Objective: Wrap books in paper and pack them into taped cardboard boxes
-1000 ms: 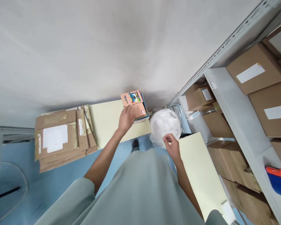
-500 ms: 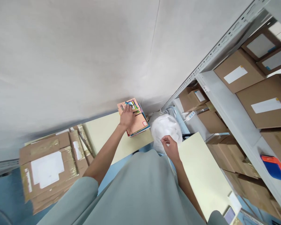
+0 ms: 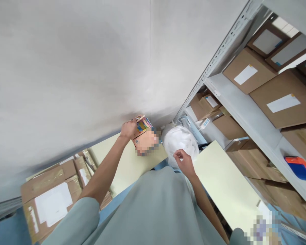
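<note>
A stack of books [image 3: 146, 137] with pinkish covers lies at the far right end of the pale yellow table, by the wall; part of it is blurred out. My left hand [image 3: 129, 130] is closed on the left edge of a thin pink-covered book [image 3: 140, 118], which is tilted up from the stack. Most of that book is hidden behind the fingers. My right hand [image 3: 184, 161] hovers in front of a white plastic bag [image 3: 180, 139], thumb and fingers curled together in a loose pinch, with nothing visible in them.
Flattened cardboard [image 3: 51, 194] is piled on the left. A second pale yellow table [image 3: 226, 183] stands on the right. Grey shelving [image 3: 244, 102] along the right side holds several cardboard boxes [image 3: 283, 98] and a blue and orange item [image 3: 301, 168]. A wall [image 3: 91, 68] rises behind the books.
My left hand has moved left from the top book's cover to its edge, and that book is now tilted up. My right hand keeps nearly the same pose. The view has shifted slightly.
</note>
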Tool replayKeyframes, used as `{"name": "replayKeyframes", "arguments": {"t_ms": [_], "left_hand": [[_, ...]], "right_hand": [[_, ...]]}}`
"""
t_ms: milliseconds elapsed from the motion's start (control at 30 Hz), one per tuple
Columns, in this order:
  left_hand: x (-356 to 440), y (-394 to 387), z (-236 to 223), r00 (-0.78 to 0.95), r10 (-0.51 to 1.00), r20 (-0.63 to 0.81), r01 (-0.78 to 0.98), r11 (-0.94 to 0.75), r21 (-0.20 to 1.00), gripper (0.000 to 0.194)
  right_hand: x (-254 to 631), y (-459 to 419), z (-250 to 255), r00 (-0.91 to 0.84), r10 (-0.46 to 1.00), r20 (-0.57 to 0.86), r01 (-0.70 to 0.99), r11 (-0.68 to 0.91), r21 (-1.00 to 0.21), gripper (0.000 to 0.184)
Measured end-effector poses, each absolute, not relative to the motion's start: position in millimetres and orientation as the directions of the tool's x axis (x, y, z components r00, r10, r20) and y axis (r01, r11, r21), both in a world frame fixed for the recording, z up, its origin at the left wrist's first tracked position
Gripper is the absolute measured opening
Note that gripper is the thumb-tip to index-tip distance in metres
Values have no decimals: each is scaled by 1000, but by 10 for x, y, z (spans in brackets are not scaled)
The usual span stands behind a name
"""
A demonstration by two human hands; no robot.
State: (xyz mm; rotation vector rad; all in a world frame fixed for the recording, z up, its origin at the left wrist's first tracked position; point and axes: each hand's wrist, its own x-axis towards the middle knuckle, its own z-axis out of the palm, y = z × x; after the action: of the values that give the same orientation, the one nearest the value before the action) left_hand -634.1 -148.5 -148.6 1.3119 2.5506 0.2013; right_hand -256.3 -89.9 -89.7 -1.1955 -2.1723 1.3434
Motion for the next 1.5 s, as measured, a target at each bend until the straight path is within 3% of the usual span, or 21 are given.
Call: {"name": "replayKeyframes", "arguments": {"t_ms": [67,133,267,400,533,700,967,1167,1267,1367,1500], "left_hand": [[-6349,-1498,-1415,-575,803,-158,757,595,269,41],[-6286,-1505,-1318,-621,782,-60,718,597,359,35],[-5884,-1474,-1063,-709,682,176,580,424,695,33],[-5107,-1389,-841,-677,736,13,169,139,976,52],[-4158,-1304,-714,-544,820,-178,-159,108,981,59],[-3166,-1143,-616,-393,873,-289,-342,153,927,58],[-2072,-743,-602,-295,902,-316,-330,214,919,56],[-1566,-700,-577,-290,916,-278,-181,232,956,59],[-1439,-754,-606,-324,908,-265,-129,235,963,61],[-1375,-839,-626,-395,899,-191,-39,192,981,55],[-1358,-954,-577,-461,887,-16,153,97,983,41]], "right_hand": [[-2461,-892,-899,-575,805,-145,481,189,-856,24],[-2357,-871,-901,-554,821,-136,467,172,-867,24],[-2168,-770,-904,-544,829,-125,434,151,-888,24],[-1977,-601,-853,-577,813,-84,356,158,-921,28],[-1691,-417,-684,-574,817,-60,231,91,-969,39],[-1119,-221,-492,-509,860,-47,116,15,-993,43],[41,-25,-611,-382,921,-73,138,-21,-990,43],[662,56,-758,-359,926,-114,145,-65,-987,41],[791,115,-804,-371,926,-67,134,-18,-991,37],[806,152,-796,-385,923,-15,123,35,-992,35],[764,158,-734,-465,881,-87,63,-65,-996,49]]}}
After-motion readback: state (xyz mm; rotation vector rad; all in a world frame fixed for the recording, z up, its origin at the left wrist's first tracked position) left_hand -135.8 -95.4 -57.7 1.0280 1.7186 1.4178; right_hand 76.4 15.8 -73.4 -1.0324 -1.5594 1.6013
